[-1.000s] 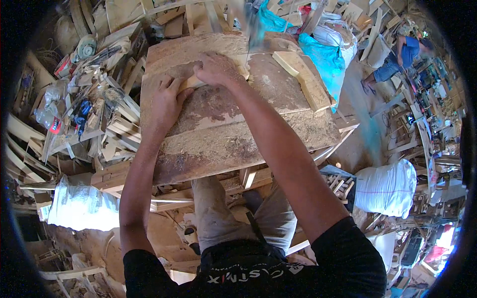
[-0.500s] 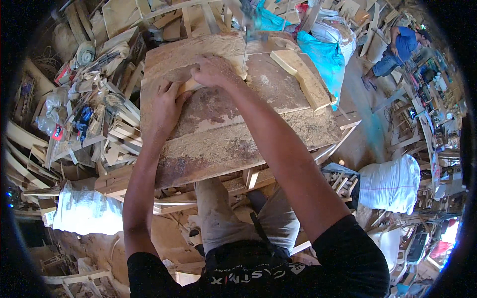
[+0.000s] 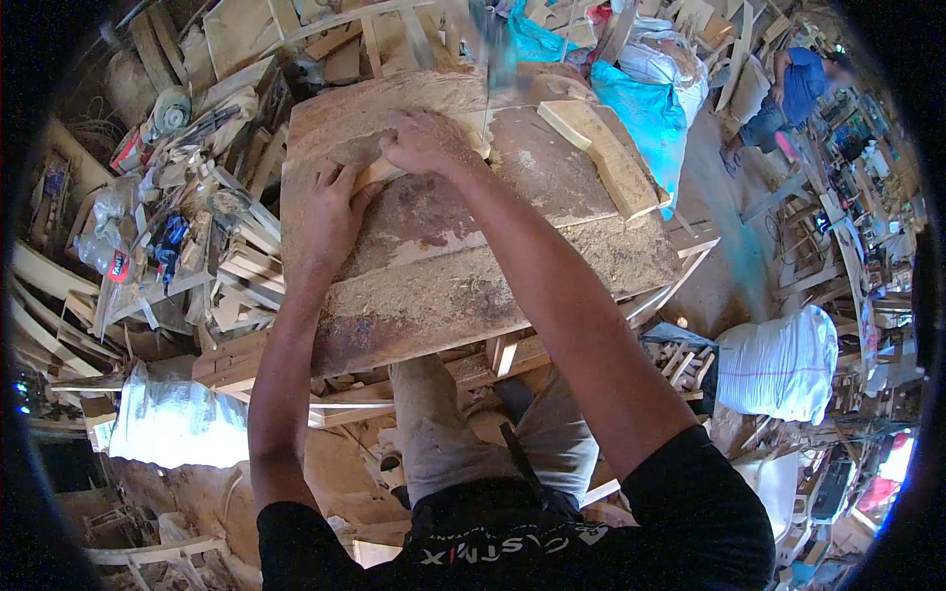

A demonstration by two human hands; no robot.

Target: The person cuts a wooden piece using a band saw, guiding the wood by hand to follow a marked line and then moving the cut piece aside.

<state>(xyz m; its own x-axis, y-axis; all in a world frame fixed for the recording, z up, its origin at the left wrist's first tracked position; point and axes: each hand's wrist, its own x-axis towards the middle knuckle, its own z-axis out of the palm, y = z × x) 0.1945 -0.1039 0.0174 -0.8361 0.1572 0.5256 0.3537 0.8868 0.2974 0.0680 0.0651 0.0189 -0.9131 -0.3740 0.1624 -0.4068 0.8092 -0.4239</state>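
The left hand [image 3: 333,212] is closed around the left end of a piece of wood [image 3: 377,173], its thumb along the near side. The right hand [image 3: 424,141], just apart from it, lies over the middle of the same piece; whether it grips or merely presses is hard to tell, since its fingertips are hidden from this angle. The piece lies in the far half of the surface [image 3: 424,212], left of the middle, its right end just beside a thin upright blade [image 3: 487,108] that stands toward the far edge.

The chief danger seems to be the right hand's place, on the stretch of wood nearest the blade. Should the piece twist or skid, that hand could slip toward the teeth with little room to spare. Loose sawdust [image 3: 631,251], spread thickly toward the near right corner and scattered elsewhere, might cause such a skid by giving the wood a poor footing. Uneven pressure between the left hand and the right could swing the piece and bind the blade.

A second risk is smaller: a bent block of wood [image 3: 611,167] lies along the right edge, its near end close to the rim, where a knock from the right forearm [image 3: 522,251] might tip it off.
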